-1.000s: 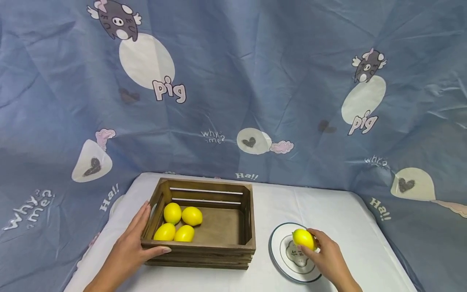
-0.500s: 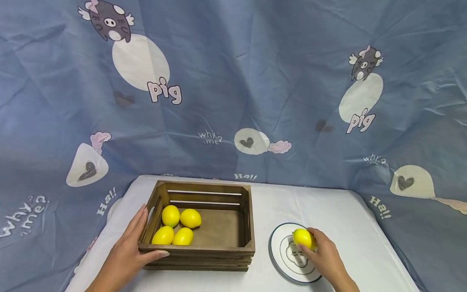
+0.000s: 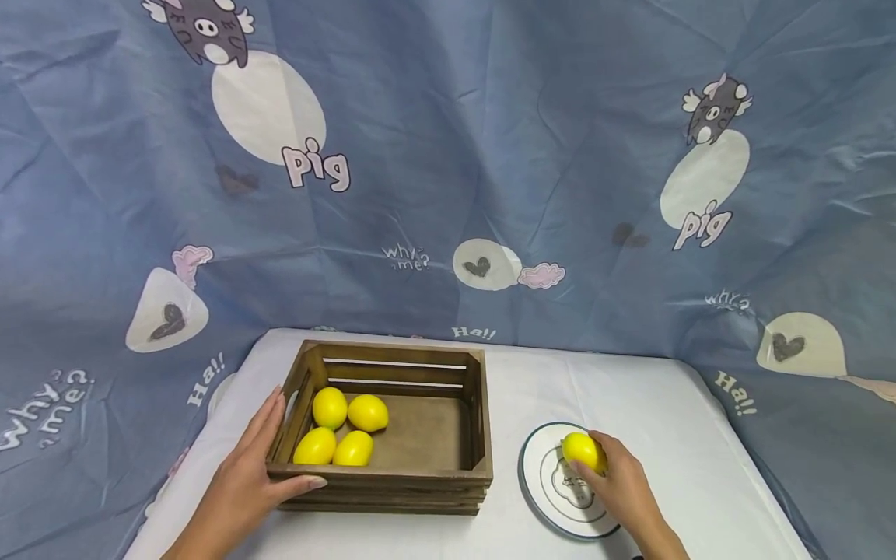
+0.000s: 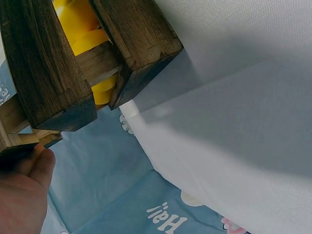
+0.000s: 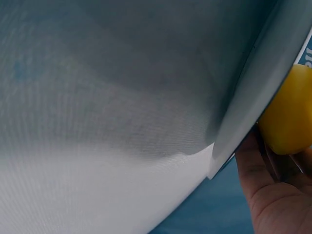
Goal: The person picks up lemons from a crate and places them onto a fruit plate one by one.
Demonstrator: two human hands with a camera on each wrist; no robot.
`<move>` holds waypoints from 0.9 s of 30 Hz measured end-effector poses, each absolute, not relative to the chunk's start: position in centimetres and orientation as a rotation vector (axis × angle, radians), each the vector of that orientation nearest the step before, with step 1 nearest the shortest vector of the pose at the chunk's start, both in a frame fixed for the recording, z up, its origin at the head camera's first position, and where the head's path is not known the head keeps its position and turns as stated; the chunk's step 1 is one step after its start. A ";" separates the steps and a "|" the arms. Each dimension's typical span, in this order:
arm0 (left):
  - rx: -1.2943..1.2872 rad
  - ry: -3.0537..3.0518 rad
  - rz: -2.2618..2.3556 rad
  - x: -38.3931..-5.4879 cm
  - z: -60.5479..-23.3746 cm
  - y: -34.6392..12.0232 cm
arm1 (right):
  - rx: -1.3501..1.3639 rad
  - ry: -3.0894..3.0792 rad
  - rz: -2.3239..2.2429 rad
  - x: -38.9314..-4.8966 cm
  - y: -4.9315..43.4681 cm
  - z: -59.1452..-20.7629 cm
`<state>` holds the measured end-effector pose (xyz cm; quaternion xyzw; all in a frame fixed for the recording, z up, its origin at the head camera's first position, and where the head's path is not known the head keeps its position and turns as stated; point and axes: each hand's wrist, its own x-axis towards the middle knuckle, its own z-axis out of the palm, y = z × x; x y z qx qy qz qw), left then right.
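Note:
My right hand (image 3: 626, 482) pinches a yellow lemon (image 3: 583, 453) between thumb and fingers, over the right part of a white plate (image 3: 542, 498) with a dark rim. In the right wrist view the lemon (image 5: 287, 112) lies against the fingers, beside the plate's edge (image 5: 253, 92). At the brown slatted wooden crate (image 3: 392, 482), my left hand (image 3: 241, 474) rests on the front left corner, thumb along the front and straight fingers along the left side. Several lemons (image 3: 353, 449) lie in the crate's left half. The left wrist view shows the crate's slats (image 4: 46, 63) close by.
A white cloth (image 3: 553, 389) covers the table under the crate and plate. Behind it and at both sides hangs a blue printed curtain (image 3: 420, 155). The plate stands to the right of the crate, with a strip of white cloth between them.
The camera view shifts slightly. Both hands keep their places, the right one still pinching the lemon over the plate and the left one on the crate.

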<state>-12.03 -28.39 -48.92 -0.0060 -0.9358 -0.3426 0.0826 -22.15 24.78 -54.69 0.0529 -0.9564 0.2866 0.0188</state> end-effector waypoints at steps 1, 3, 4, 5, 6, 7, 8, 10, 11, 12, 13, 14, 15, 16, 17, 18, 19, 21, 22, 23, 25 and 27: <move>-0.016 -2.793 -1.018 -12.0 -48.9 -28.4 | 0.159 -2.975 0.895 -22.2 24.7 -54.7; -0.013 -2.790 -1.007 -12.0 -48.8 -28.4 | 0.150 -2.989 0.904 -22.2 24.7 -54.6; -0.012 -2.792 -1.005 -12.1 -48.8 -28.4 | 0.147 -2.994 0.903 -22.2 24.7 -54.6; -0.011 -2.793 -1.003 -12.1 -48.8 -28.3 | 0.145 -2.999 0.902 -22.2 24.7 -54.5; -0.008 -2.796 -1.006 -12.0 -48.8 -28.3 | 0.144 -2.999 0.904 -22.2 24.7 -54.5; -0.005 -2.800 -1.006 -12.1 -48.8 -28.3 | 0.145 -2.998 0.904 -22.2 24.7 -54.5; -0.005 -2.802 -1.008 -12.1 -48.8 -28.3 | 0.147 -2.996 0.904 -22.2 24.7 -54.5; -0.004 -2.808 -1.021 -12.1 -48.8 -28.3 | 0.155 -2.993 0.898 -22.1 24.8 -54.5; -0.002 -2.809 -1.024 -12.1 -48.9 -28.3 | 0.155 -2.994 0.897 -22.1 24.8 -54.5; 0.001 -2.811 -1.030 -12.0 -48.9 -28.3 | 0.156 -2.996 0.896 -22.1 24.8 -54.6; -0.001 -2.811 -1.031 -12.0 -48.9 -28.3 | 0.157 -2.999 0.894 -22.1 24.8 -54.6; 0.000 -2.810 -1.037 -12.0 -48.8 -28.3 | 0.155 -3.004 0.892 -22.1 24.8 -54.6; -0.002 -2.810 -1.037 -12.0 -48.8 -28.3 | 0.155 -3.007 0.891 -22.1 24.9 -54.6; -0.005 -2.810 -1.035 -12.1 -48.9 -28.3 | 0.156 -3.010 0.889 -22.1 24.9 -54.6; -0.010 -2.808 -1.033 -12.1 -48.9 -28.3 | 0.158 -3.010 0.889 -22.1 24.9 -54.6; -0.013 -2.806 -1.037 -12.1 -48.9 -28.2 | 0.162 -3.006 0.886 -22.0 25.0 -54.7; -0.016 -2.805 -1.037 -12.1 -48.9 -28.2 | 0.165 -3.002 0.884 -22.0 25.0 -54.7; -0.018 -2.803 -1.039 -12.1 -48.9 -28.2 | 0.174 -2.989 0.877 -22.0 25.1 -54.7; -0.016 -2.806 -1.038 -12.1 -48.9 -28.3 | 0.178 -2.983 0.874 -22.0 25.1 -54.7; -0.012 -2.808 -1.038 -12.1 -48.9 -28.3 | 0.181 -2.978 0.870 -22.0 25.1 -54.7; -0.006 -2.810 -1.035 -12.1 -48.9 -28.3 | 0.188 -2.968 0.865 -22.0 25.1 -54.7; -0.005 -2.807 -1.030 -12.1 -48.9 -28.4 | 0.190 -2.962 0.852 -22.0 25.1 -54.7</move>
